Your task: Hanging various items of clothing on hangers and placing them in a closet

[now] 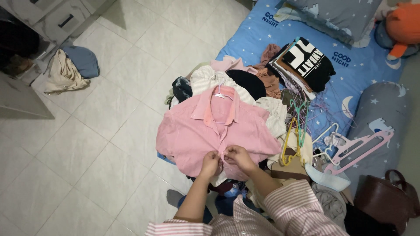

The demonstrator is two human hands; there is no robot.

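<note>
Pale floor tiles fill nine o'clock; a clothes heap covers the blue bed edge. Atop it lies my pink shirt (205, 133), collar toward twelve, hem toward six. My left hand (210, 164) and right hand (237, 158) pinch its front placket.

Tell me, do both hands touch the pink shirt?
Touching. The head view shows the left hand and right hand pinching the front placket of the pink shirt.

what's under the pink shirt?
The pink shirt lies on a heap of clothes; cream and black garments show past its collar and right edge. What lies directly beneath it is covered.
</note>
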